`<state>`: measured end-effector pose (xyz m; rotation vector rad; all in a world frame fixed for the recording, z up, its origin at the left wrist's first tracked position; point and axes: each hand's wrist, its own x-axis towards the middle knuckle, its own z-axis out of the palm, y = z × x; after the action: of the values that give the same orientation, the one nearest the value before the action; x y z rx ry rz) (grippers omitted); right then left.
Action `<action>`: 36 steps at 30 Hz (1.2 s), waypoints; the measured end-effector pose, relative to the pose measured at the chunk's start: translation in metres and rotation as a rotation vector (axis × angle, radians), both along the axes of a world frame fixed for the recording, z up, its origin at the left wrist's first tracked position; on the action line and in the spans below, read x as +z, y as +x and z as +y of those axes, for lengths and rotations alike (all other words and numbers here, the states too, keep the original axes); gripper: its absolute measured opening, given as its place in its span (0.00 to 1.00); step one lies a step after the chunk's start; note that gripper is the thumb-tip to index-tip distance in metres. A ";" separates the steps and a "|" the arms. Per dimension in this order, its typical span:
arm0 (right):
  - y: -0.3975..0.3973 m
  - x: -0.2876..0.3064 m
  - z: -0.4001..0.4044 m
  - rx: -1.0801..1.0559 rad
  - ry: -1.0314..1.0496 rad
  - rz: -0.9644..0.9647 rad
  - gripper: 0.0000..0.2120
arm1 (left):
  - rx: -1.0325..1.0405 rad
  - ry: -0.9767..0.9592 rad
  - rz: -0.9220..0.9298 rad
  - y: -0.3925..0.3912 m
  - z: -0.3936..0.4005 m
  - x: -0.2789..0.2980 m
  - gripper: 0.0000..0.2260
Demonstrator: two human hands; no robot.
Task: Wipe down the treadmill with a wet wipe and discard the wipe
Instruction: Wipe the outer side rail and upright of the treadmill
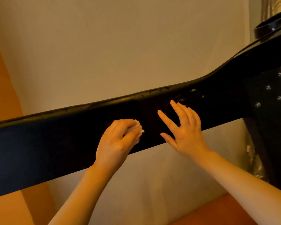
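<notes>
I wipe the treadmill's side rail, one hand scrubbing, the other steadying.

My left hand (118, 137) curls its fingers round a bunched white wet wipe (137, 127), pressing it against the broad black treadmill rail (55, 143) to rub the surface; my right hand (183, 127) lies just beside it with fingers spread flat on the same panel, seemingly to brace it. Scuffs (182, 98) show past my right fingertips, near the bolted upright (266, 101). A beige wall (104, 46) stands behind. No bin is visible.

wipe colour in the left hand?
White; the wipe, bunched in the left hand against the black treadmill rail, shows only in the head view.
</notes>
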<state>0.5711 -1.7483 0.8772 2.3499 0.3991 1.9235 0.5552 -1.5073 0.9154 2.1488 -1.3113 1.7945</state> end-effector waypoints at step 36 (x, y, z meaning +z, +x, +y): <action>0.035 0.004 -0.050 0.274 -0.006 -0.186 0.27 | 0.279 -0.105 -0.323 0.003 -0.049 0.038 0.15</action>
<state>0.6058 -1.7980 0.8808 2.1821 0.7410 2.2297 0.5583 -1.5564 0.9534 2.1397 -0.9709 2.3416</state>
